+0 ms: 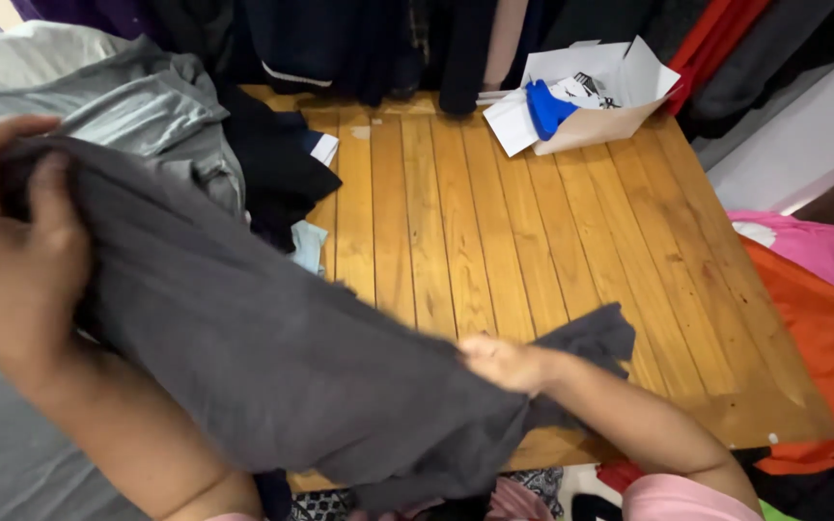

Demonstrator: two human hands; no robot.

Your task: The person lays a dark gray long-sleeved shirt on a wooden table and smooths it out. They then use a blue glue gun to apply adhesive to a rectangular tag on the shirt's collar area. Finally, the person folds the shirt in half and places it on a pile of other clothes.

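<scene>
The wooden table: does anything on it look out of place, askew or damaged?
The white cardboard box at the far edge of the wooden table sits askew, flaps open, with a blue object sticking out. A pale chip marks one far plank. Dark clothes spill onto the left edge. Both hands hold a grey garment.

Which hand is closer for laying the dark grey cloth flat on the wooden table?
Probably the right hand. It grips the dark grey cloth low, just above the slatted wooden table. The left hand holds the other end raised, over the pale grey fabric pile.
</scene>
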